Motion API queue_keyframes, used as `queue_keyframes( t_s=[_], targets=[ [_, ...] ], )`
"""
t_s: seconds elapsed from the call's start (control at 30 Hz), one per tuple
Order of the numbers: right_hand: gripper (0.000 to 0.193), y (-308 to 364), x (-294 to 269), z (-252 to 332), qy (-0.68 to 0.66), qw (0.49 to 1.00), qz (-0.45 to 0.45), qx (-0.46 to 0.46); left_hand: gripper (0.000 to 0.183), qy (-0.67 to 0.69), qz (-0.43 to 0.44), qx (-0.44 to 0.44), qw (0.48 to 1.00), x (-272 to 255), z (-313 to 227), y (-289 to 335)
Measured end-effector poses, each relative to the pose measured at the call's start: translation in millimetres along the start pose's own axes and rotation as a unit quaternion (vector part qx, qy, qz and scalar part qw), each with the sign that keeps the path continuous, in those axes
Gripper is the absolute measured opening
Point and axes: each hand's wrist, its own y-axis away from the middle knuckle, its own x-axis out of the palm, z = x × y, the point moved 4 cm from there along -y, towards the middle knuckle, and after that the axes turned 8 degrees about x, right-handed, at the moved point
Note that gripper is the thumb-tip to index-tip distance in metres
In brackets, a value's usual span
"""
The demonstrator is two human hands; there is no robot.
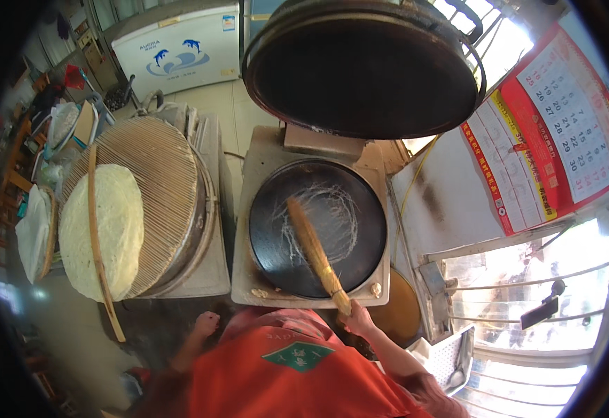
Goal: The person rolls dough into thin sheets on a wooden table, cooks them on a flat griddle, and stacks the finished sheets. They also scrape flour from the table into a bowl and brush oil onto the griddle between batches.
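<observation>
My right hand (358, 320) is wrapped round the bound end of a straw hand brush (311, 244). The bristles slant away to the far left and rest on a round black griddle (266, 261), where pale streaks form a rough ring. My left hand (207, 323) hangs by the front of my red apron (269, 376), its fingers curled and nothing visible in them. To the left, a thin pale-yellow round of dough (120, 230) lies partly over the edge of a ribbed round board (168, 174). A long flat wooden stick (94, 230) lies across the dough.
Beyond the griddle, a large round black lid (367, 76) stands tipped up. A white chest freezer (179, 52) is at the back left. Red-edged calendar sheets (562, 111) hang on the right wall, above a barred window (527, 279). A perforated metal tray (454, 359) sits near my right forearm.
</observation>
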Motion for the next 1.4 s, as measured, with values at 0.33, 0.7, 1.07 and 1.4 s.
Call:
queue_keyframes(
  t_s=[0.33,0.7,1.07,1.4],
  targets=[
    [0.016,-40,47,199,-0.609,0.696,0.38,0.028,0.03,-0.134,0.053,0.023,0.989,-24,-20,3],
    [0.035,-17,-17,227,-0.562,0.805,-0.111,-0.152,0.031,-0.064,0.019,0.071,0.995,-42,-8,-12],
    [0.047,26,-229,145,0.357,0.9,0.124,0.218,0.026,0.023,0.02,-0.018,0.999,-36,2,-12],
    [0.076,32,-102,123,0.155,0.965,-0.132,-0.168,0.03,-0.183,0.045,0.149,0.971,-37,-17,-3]
  ],
)
